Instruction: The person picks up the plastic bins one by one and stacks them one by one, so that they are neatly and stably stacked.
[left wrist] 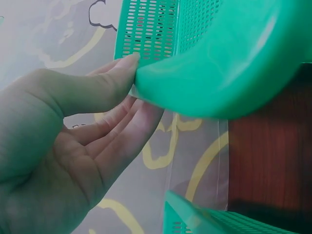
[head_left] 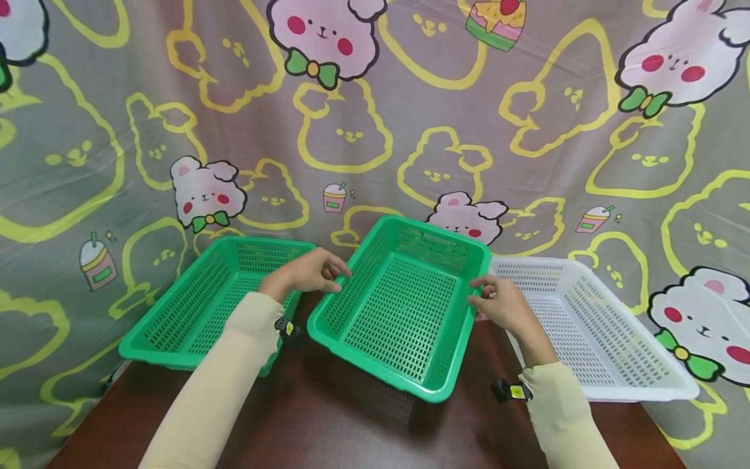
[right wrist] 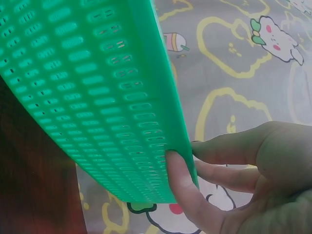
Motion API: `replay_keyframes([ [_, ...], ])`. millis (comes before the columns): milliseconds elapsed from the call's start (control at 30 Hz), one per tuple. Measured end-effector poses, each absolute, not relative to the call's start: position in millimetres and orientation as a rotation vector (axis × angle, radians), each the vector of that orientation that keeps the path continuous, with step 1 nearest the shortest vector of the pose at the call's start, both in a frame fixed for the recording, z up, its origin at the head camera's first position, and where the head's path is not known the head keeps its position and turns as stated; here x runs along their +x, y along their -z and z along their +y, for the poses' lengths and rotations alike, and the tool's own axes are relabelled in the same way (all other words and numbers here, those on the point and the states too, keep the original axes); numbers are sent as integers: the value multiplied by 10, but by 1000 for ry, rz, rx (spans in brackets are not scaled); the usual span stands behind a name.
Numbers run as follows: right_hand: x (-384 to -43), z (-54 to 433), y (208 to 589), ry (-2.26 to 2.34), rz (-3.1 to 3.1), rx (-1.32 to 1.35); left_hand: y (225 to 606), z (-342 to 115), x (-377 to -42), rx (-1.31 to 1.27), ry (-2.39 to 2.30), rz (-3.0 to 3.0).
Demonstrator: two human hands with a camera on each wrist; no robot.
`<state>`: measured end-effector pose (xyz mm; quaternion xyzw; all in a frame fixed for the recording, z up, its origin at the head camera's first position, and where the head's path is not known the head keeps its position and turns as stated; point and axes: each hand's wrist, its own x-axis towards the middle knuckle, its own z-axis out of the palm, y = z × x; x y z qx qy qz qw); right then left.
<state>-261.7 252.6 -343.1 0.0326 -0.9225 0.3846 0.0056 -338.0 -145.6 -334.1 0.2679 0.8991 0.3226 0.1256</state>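
Green basket (head_left: pixel 404 306) tilted between the hands, above brown table (head_left: pixel 328 423). Left hand (head_left: pixel 307 270) pinches its left rim, right hand (head_left: pixel 502 303) pinches its right rim; fingers clamped both sides. Second green basket (head_left: pixel 187 319) at left, white basket (head_left: pixel 571 339) at right.

Grey rabbit-print cloth (head_left: pixel 387 185) hangs behind; dark reddish-brown tabletop (head_left: pixel 351 433) below

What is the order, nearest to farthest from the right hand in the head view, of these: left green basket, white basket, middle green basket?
1. Middle green basket, its right rim held by the right hand.
2. White basket, on the hand's right side.
3. Left green basket, on the far left.
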Motion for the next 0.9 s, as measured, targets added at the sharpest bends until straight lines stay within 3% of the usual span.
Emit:
replay_keyframes([
  [900,-2729,2524,3345,-1151,-2821,167,3334,-1558,-3292,798,-970,2619],
])
